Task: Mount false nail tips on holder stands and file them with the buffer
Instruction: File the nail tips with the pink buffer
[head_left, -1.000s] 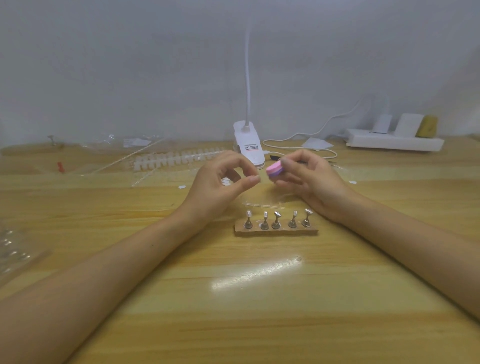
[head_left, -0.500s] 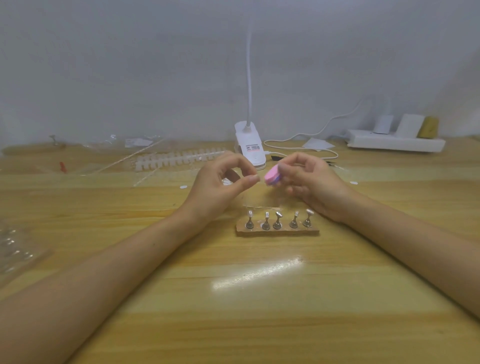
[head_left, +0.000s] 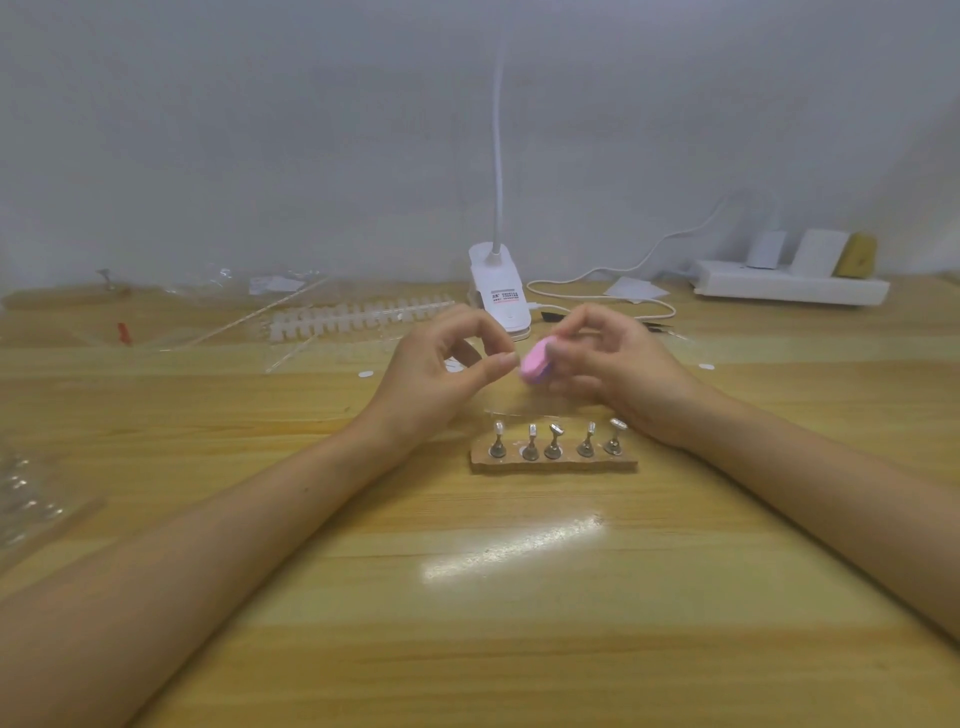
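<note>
- Five holder stands (head_left: 554, 441) upright in a row on cork base (head_left: 554, 462), set on wooden table (head_left: 519, 597). Too small to tell whether any stand carries a clear tip.
- Just behind cork base, off its left end: left hand (head_left: 441, 374), thumb and forefinger pressed into a pinch, other fingers curled. Cannot make out what is pinched, though likely a clear nail tip.
- Just behind cork base, over its right half: right hand (head_left: 618, 374), fingers curled round pink buffer (head_left: 535, 366). One rounded end pokes out toward the left thumb, almost touching it.
- Buffer judged light, foam-like and slightly yielding, with gritty faces unlikely to slip. Best held by the long sides near mid-length, leaving one end free for filing.
- Nail tip judged featherlight, thin, springy and slick, apt to flick away. Best pinched by the side edges close to the root and filed with gentle strokes only.
- Farther behind cork base: to its left, strip of nail tips (head_left: 358, 317), white; straight behind, clip lamp (head_left: 500, 293); far to the right, power strip (head_left: 789, 283).
</note>
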